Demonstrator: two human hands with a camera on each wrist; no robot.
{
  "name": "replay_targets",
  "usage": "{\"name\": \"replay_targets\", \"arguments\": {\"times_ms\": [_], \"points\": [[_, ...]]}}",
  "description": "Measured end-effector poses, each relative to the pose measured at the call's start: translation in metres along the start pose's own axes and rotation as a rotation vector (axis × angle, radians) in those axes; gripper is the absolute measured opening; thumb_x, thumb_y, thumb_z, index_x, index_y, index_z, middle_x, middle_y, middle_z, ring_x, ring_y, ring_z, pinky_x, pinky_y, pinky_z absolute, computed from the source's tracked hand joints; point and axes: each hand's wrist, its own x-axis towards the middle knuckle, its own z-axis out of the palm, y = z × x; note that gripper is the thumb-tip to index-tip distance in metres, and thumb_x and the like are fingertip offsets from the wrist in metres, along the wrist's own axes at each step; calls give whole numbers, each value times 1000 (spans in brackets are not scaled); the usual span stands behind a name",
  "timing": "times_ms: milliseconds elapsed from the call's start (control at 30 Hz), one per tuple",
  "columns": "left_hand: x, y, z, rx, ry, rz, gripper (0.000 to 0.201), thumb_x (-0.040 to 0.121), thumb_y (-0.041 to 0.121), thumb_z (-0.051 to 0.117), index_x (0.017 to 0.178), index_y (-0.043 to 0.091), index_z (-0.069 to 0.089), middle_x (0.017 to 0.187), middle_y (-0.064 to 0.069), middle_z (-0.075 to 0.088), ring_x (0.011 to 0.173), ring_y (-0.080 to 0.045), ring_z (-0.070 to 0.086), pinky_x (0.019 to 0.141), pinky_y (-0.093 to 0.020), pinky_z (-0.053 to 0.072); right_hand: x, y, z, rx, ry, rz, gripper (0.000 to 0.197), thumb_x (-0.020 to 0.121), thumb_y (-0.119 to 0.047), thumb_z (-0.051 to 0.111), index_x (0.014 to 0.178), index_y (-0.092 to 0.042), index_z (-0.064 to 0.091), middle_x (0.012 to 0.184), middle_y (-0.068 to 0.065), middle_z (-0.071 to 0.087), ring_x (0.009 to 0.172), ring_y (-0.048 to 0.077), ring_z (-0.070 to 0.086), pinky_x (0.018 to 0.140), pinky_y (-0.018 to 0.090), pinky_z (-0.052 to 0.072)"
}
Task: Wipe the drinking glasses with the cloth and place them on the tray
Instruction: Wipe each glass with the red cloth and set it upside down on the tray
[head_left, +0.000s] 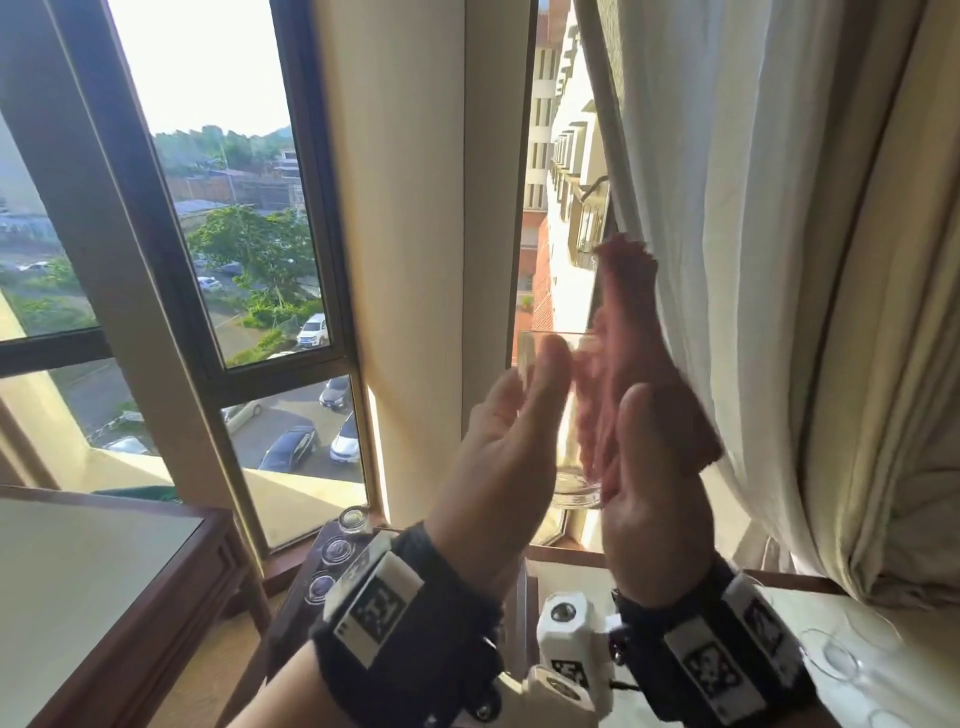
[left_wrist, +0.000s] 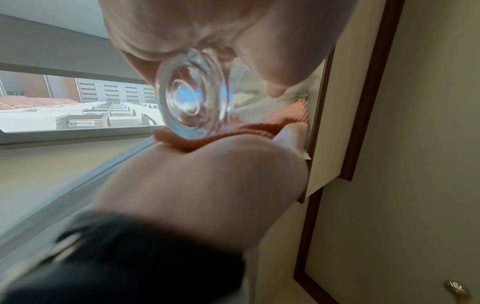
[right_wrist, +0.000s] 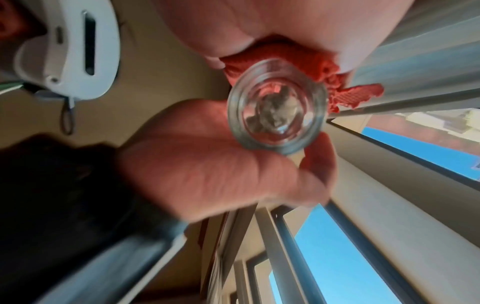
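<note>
We grasp the drinking glass (head_left: 550, 415) in our left hand (head_left: 498, 452); at its three o'clock our right hand (head_left: 649, 499) grasps the pink cloth (head_left: 623, 353) against it.

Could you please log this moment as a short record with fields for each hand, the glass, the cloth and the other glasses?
left hand: grips the glass, held up before the window
right hand: presses the cloth against the glass
glass: clear, upright, off the table
cloth: reddish, draped over the glass's right side and rim
other glasses: three in a row on the dark tray, lower left
stage: wiping, glass not yet on tray
</note>
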Motion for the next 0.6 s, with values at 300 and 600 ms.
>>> {"name": "replay_targets", "arguments": {"times_ms": [300,600], "points": [[9,2,-18,-23,117,51,64,95,79,46,126,25,61,92,13,72,82,-1,71,76,-27,58,-31,30,7,45,-51,445,73,78,-75,53,116,-16,70,75,-14,74,61,4,67,53,19,54],[23,-12,-22,105,141,107,57,103,72,35,134,26,52,111,3,71,95,-9,74,88,-41,62,-29,22,15,-91,-109,35,44,100,-57,41,111,-25,68,97,-2,67,86,5,65,72,22,55]]}}
